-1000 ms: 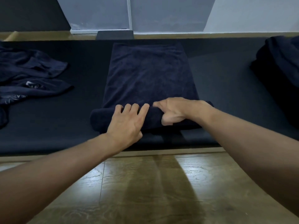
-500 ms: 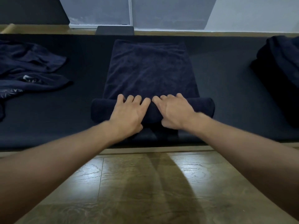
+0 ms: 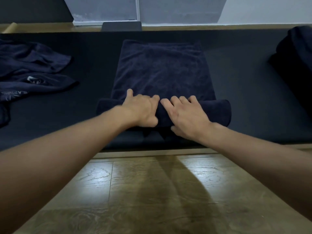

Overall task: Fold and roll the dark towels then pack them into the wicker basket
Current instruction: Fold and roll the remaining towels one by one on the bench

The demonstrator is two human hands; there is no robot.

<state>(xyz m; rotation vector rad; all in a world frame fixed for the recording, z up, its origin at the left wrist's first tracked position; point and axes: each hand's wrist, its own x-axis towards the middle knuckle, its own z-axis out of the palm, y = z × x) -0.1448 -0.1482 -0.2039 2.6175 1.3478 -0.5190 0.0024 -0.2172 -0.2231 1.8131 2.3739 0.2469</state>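
Note:
A dark navy towel (image 3: 162, 71) lies lengthwise on the black mat (image 3: 244, 85). Its near end is wound into a thick roll (image 3: 219, 112) that lies crosswise. My left hand (image 3: 141, 110) grips the roll left of centre, fingers curled over the top and thumb at the near side. My right hand (image 3: 185, 117) grips it just to the right, fingers bent over the top and thumb tucked low at the front. The two hands almost touch. No wicker basket is in view.
Crumpled dark cloths (image 3: 33, 73) lie on the mat at the left. A dark heap (image 3: 297, 61) sits at the right edge. The wooden floor (image 3: 152, 191) lies near me, and a grey wall panel (image 3: 104, 9) stands behind the mat.
The roll has moved away from me and grown thicker. My right hand shifted from the roll's side onto its top, and both hands' fingers have curled over it.

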